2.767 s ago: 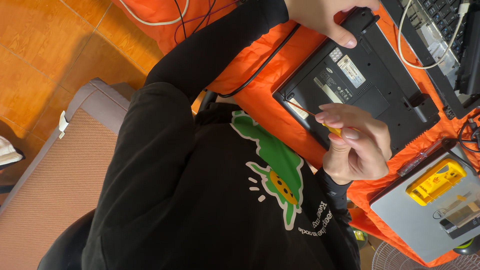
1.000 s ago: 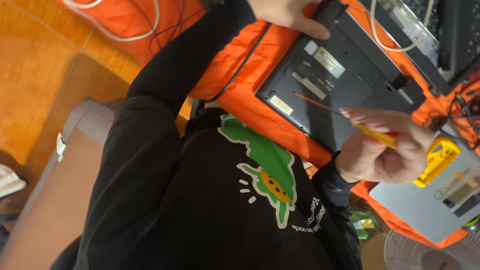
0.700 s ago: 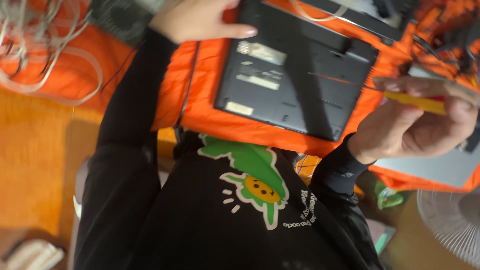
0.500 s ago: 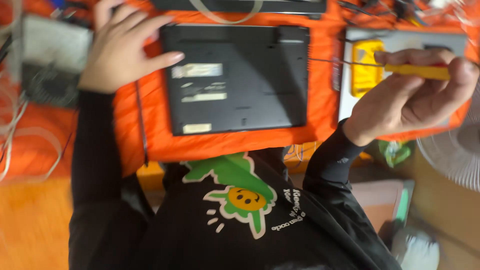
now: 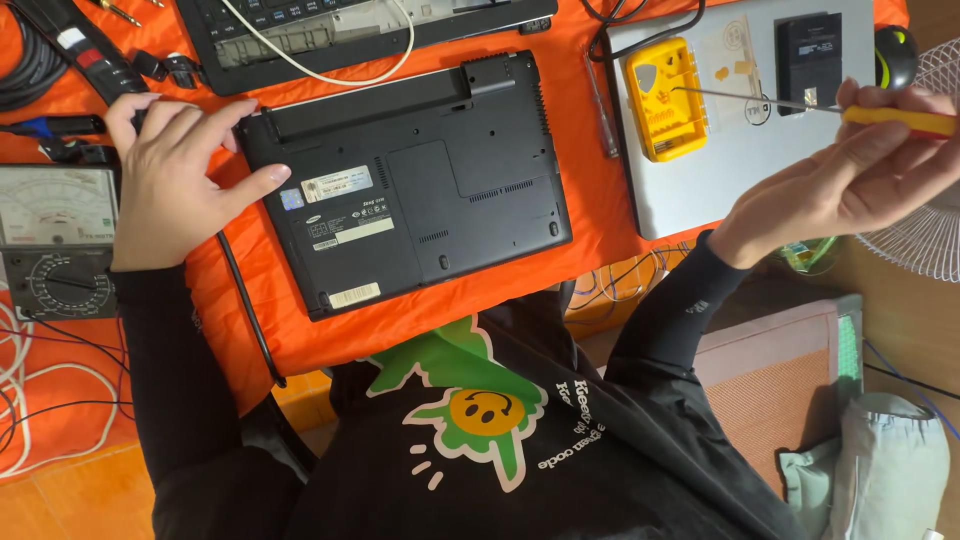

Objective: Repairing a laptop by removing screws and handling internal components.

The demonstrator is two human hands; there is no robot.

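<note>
Two hands are seen: the left hand [image 5: 175,175] and the right hand [image 5: 850,185]. One black laptop [image 5: 410,190] is laid underside up, one silver laptop [image 5: 740,130] lies closed, and one opened laptop chassis [image 5: 360,25] with a keyboard is counted at the top. Two screwdrivers are counted: one yellow-handled screwdriver [image 5: 880,115] and one clear-handled screwdriver [image 5: 600,105]. One yellow plastic case [image 5: 665,95], one small black rectangular pack [image 5: 810,50], one analog multimeter [image 5: 55,240], one computer mouse [image 5: 895,50] and one white fan [image 5: 930,230] are also counted.
</note>
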